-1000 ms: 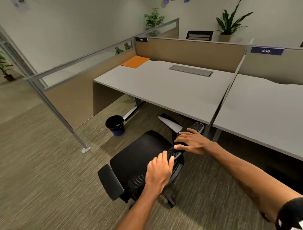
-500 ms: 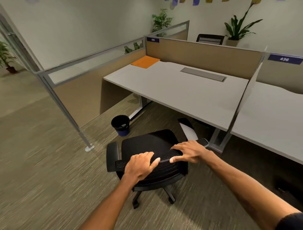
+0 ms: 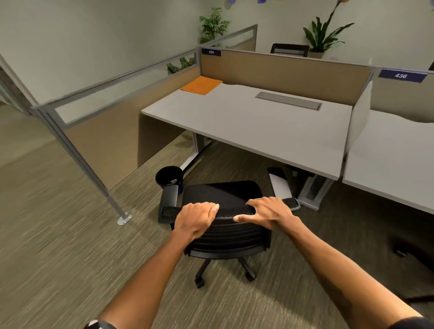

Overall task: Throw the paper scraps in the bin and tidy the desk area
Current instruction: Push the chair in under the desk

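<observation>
Two hands on the chair point(image 3: 223, 191), left hand point(image 3: 196, 221) and right hand point(image 3: 270, 214) curled over its backrest top, set apart; bin point(image 3: 168, 176) stands on the floor point(image 3: 58, 234) just beyond, near the table point(image 3: 258, 128).

"435" on blue tag point(image 3: 211, 52) — back partition point(image 3: 281, 72), "436" on blue tag point(image 3: 402, 75) — neighbouring partition point(image 3: 399, 98)

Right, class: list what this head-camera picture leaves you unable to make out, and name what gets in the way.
Head view:
- Bin contents: dark inside, chair armrest covers its near side; only a pale speck shows.
- Left hand fingertips: curled over the backrest, out of sight.
- Chair wheels: mostly behind the backrest.
- Wall notes: cut by the top edge.
- Dark thing on floor, far right: blurred.
</observation>
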`<state>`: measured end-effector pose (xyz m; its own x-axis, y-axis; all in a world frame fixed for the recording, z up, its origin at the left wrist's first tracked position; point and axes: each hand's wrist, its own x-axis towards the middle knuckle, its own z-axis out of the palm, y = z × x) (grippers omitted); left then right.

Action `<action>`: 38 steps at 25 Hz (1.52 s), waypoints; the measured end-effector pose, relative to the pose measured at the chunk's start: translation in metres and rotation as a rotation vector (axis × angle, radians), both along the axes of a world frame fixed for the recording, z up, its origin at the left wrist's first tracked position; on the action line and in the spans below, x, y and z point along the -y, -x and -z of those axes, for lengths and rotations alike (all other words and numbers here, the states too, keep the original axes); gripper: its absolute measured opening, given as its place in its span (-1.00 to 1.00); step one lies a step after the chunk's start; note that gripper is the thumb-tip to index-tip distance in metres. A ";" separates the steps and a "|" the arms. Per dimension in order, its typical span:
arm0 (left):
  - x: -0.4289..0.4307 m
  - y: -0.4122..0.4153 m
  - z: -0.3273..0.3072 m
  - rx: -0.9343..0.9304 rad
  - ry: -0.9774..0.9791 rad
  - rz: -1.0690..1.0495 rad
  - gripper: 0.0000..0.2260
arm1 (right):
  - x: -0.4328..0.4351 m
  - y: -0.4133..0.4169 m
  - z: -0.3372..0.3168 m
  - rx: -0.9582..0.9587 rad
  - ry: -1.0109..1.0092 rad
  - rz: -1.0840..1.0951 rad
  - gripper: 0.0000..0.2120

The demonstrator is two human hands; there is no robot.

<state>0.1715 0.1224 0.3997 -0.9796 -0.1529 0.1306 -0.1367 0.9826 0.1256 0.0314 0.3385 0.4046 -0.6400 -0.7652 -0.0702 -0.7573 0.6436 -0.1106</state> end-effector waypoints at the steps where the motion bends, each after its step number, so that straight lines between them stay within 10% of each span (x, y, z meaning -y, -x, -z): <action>1: 0.005 0.002 0.001 -0.028 0.029 -0.036 -0.63 | 0.008 -0.001 0.000 -0.007 0.001 0.018 -0.01; 38: 0.325 0.323 0.016 -0.086 0.108 0.250 -0.63 | 0.296 0.205 -0.012 -0.099 0.079 0.416 -0.16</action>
